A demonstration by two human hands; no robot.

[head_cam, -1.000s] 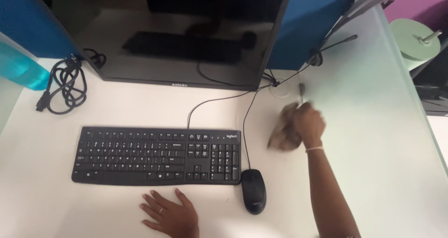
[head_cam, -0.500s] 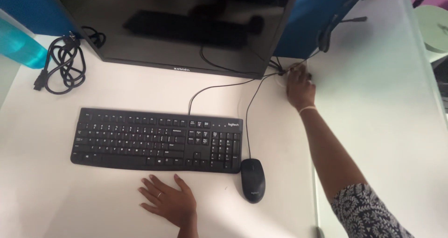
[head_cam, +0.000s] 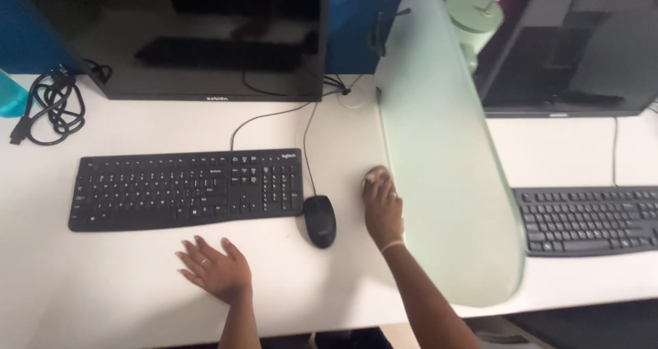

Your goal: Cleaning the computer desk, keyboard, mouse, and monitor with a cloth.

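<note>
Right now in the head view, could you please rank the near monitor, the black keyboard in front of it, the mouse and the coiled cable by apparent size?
1. Near monitor, though its top is cut off.
2. Black keyboard.
3. Coiled cable.
4. Mouse, clearly smallest.

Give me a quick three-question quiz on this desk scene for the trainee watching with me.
1. True or false: the left hand lies flat on the white desk, in front of the black keyboard.
2. What lies between that keyboard and the right hand? A) a coiled black cable B) a black computer mouse C) a headset
3. Fill in: the right hand presses a crumpled cloth on the desk right beside the frosted pale green ______ panel.

Key:
1. True.
2. B, the black computer mouse.
3. Divider: the frosted pale green divider panel stands just right of the hand.
</note>
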